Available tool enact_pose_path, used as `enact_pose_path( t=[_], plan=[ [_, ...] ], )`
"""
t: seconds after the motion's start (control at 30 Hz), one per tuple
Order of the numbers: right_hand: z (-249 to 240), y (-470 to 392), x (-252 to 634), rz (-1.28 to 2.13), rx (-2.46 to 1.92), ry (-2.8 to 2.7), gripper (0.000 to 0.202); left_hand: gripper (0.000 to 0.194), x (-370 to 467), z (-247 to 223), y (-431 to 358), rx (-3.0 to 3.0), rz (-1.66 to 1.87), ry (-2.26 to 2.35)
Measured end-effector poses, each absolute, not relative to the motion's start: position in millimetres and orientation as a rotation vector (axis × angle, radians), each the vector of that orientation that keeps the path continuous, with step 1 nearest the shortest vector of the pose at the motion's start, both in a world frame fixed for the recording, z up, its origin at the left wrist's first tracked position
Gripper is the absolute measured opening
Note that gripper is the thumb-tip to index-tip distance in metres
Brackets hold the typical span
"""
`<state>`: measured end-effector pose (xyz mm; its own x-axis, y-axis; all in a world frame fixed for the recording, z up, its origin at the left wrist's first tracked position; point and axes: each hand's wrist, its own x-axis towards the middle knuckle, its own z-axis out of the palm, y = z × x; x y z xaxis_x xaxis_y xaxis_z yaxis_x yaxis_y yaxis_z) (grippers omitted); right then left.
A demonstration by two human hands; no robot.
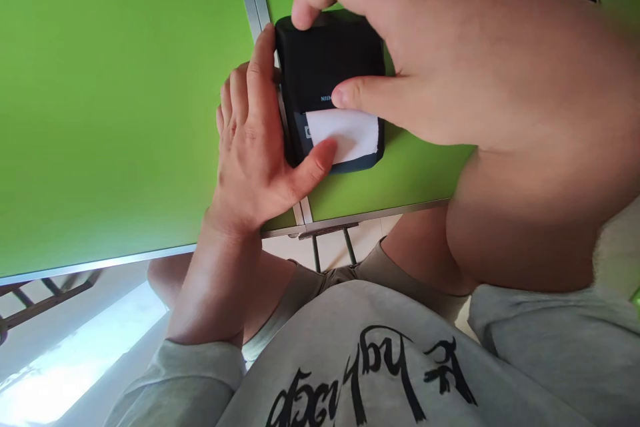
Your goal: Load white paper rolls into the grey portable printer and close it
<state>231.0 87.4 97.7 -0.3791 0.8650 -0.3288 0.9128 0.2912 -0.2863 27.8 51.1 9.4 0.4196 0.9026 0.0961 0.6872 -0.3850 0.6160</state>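
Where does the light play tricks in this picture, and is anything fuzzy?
Head view: glare washes out the floor at lower left; head view: a soft shadow falls on the white paper by the left hand's thumb; head view: the right forearm looks oversized and a little soft, while the printing on the shirt stays fairly crisp.

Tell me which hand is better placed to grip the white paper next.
Probably the left hand: its thumb lies over the white paper, while the right hand spans the black device with thumb and finger.
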Motion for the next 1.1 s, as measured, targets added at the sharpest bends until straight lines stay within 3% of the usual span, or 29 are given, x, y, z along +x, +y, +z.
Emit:
enact_pose_path(
  t=[0.2,0.43,0.77,0.97,1.1],
  plan=[
    [86.6,86.1,247.4,-0.582,1.726,2.453,0.044,0.136,20.2,6.4,48.1,2.182,0.438,1.338],
    [79.3,89.2,260.6,-0.614,1.801,2.433,0.044,0.136,12.5,0.3,44.7,2.185,0.375,1.267],
    [83.5,90.8,256.4,-0.95,2.113,2.421,0.047,0.134,2.4,-5.9,46.7,2.217,0.317,1.253],
    [82.1,88.3,253.2,-0.769,2.134,2.15,0.057,0.14,5.1,-4.3,49.1,2.191,0.307,1.246],
    [82.1,89.1,247.3,-0.731,2.128,2.037,0.059,0.127,5.1,-3.1,50.2,2.139,0.345,1.239]
  ],
)
